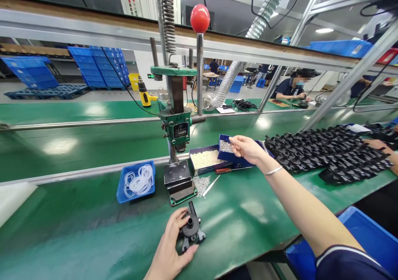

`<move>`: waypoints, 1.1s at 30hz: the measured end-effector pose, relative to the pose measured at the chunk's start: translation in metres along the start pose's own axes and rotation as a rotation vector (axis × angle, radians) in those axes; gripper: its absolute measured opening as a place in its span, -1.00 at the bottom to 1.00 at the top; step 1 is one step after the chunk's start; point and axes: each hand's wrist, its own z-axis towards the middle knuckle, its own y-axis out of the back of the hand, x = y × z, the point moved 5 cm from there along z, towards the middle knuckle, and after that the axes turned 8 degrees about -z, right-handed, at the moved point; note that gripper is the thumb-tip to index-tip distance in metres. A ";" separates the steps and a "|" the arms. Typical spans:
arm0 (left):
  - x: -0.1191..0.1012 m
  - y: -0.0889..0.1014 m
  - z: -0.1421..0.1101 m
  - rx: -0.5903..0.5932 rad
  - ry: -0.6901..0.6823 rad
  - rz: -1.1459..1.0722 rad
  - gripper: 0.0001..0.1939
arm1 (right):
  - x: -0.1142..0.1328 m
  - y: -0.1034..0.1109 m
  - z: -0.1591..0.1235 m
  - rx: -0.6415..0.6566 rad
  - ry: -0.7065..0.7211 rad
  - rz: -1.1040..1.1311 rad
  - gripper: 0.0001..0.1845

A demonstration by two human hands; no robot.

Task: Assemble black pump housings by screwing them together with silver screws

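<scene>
My left hand (169, 247) grips a black plastic pump housing (190, 229) that rests on the green bench near the front edge. My right hand (247, 148) reaches out over a small blue box of tiny metal parts (226, 146), fingers pinched together; whatever they hold is too small to make out. Next to it, a second blue box (205, 159) holds small white parts. A green hand press (175, 126) with a red ball handle (200, 18) stands just behind the housing. Loose metal bits (200, 184) and tweezers (212, 185) lie at its base.
A blue tray of white rings (137, 181) sits left of the press. A large heap of black housings (329, 152) covers the bench at right, where another person's hand (381, 148) works. A blue bin (367, 238) is at lower right. A green conveyor belt (77, 143) runs behind.
</scene>
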 end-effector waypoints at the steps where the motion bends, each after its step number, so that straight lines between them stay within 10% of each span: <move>1: -0.005 0.003 0.002 -0.014 -0.003 0.005 -0.44 | 0.004 -0.017 -0.012 0.065 0.000 0.016 -0.49; 11: -0.084 0.044 0.049 -0.250 -0.319 0.257 -0.66 | -0.004 -0.169 -0.113 0.698 -0.173 0.235 -0.62; 19: -0.098 0.056 0.046 -0.199 -0.408 0.394 -0.75 | -0.013 -0.190 -0.133 0.619 -0.414 0.461 -0.60; 33: -0.117 0.061 0.034 -0.153 -0.775 0.659 -0.68 | -0.002 -0.196 -0.151 0.605 -0.419 0.563 -0.57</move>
